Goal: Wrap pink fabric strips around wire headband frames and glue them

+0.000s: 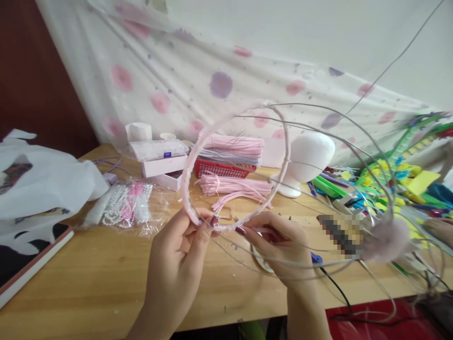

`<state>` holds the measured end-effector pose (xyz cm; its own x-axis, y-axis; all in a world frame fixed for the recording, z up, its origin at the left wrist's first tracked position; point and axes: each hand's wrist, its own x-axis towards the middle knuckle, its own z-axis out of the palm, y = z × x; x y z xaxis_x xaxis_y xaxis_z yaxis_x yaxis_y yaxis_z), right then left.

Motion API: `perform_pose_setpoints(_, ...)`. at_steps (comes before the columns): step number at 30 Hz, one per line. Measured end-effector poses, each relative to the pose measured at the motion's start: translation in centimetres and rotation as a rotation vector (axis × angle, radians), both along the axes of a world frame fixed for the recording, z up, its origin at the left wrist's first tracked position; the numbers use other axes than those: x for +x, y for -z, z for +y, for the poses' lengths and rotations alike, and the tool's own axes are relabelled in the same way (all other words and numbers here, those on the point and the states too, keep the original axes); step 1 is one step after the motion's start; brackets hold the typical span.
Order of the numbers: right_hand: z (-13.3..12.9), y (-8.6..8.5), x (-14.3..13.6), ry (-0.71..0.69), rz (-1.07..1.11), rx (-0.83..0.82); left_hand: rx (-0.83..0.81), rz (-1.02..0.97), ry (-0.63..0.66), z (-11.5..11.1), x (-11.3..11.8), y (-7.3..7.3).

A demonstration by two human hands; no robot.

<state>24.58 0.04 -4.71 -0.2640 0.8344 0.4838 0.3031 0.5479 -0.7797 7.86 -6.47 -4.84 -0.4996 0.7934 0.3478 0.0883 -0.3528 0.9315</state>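
A ring wrapped in pale pink fuzzy material (194,163) is held up above the table, facing me. Several grey wires (329,127) run from it and curve to the right, meeting at a fuzzy pink ball (386,238). My left hand (177,255) pinches the ring's lower left part between thumb and fingers. Close beside it, my right hand (279,245) grips the ring's bottom right, fingers closed. One thin wire crosses near my left fingertips. Dark red polish shows on the thumbnails.
Pink pipe-cleaner bundles (237,185) and a red basket (222,168) stand behind the ring. A white foam head (311,153) is at the back right. Bagged beads (129,208) and white boxes (164,165) lie left. Another person's hand (440,230) shows at the right edge.
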Motion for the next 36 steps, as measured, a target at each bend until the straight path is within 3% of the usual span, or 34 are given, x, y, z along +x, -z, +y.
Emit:
perform_pose_setpoints(7,0.5,-0.4,0.0,-0.101,0.002,-0.08,-0.045,-0.13,0.06,1.3,-1.3,0.9)
perform_pose_setpoints(10,0.9,-0.5,0.3,-0.143,-0.051,-0.016,-0.057,-0.182,0.097,1.7,-1.9,1.3)
perform_pose_setpoints(17,1.6,0.9,2.0,-0.03,-0.264,0.208,-0.051,-0.289,0.102,1.9,-3.0,1.6)
perform_pose_setpoints(24,2.5,1.5,3.5,0.05,-0.52,0.192,-0.051,-0.46,0.133,1.9,-3.2,1.1)
perform_pose_setpoints(28,4.0,2.5,4.1,0.107,-0.654,0.081,-0.054,-0.548,0.175,1.9,-4.0,1.0)
perform_pose_setpoints(36,7.1,5.1,5.8,0.154,-0.695,0.009,-0.097,-0.734,0.093,2.0,-6.9,0.5)
